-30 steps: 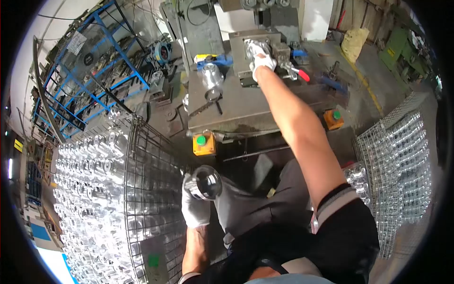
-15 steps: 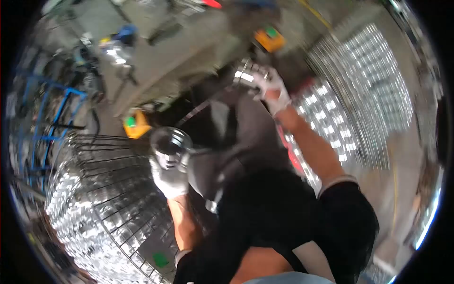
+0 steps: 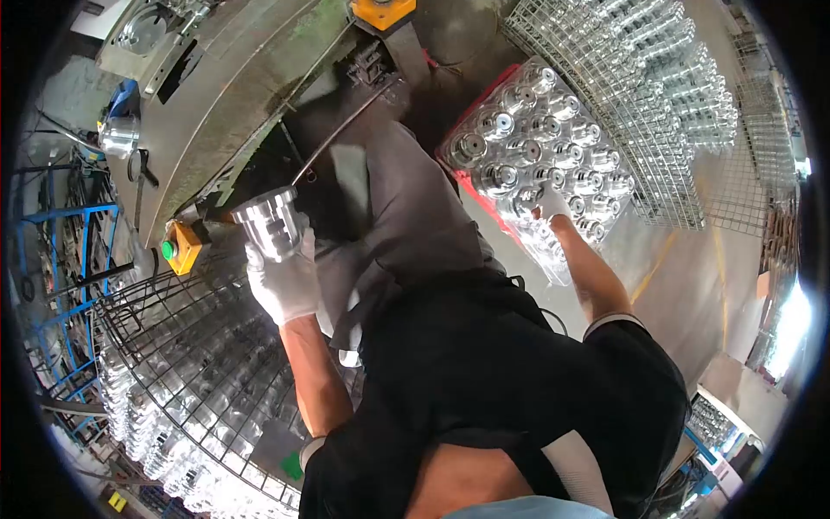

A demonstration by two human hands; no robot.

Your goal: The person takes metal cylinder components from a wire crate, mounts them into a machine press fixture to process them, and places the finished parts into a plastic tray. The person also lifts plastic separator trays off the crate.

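Observation:
My left hand (image 3: 281, 281), in a white glove, is wrapped round the lower part of a shiny metal cup (image 3: 270, 227) with a flanged rim. It holds the cup tilted above the wire basket's edge. Out to the right, my gloved right hand (image 3: 553, 204) is among the rows of flanged metal parts in a plastic-lined red crate (image 3: 484, 201). Its fingers are closed on one metal part (image 3: 526, 204) at the crate's near side; the fingertips are partly hidden.
A wire basket (image 3: 177, 363) full of shiny parts stands at my left. Wire racks (image 3: 622, 130) of stacked parts are beyond the crate. Ahead is a worn metal bench (image 3: 233, 104), with yellow button boxes (image 3: 183, 246) at its edge.
My right hand has swung from the bench side to the crate on the right, carrying a metal part. My left hand still holds its cup, a little higher and further left. The view has turned right.

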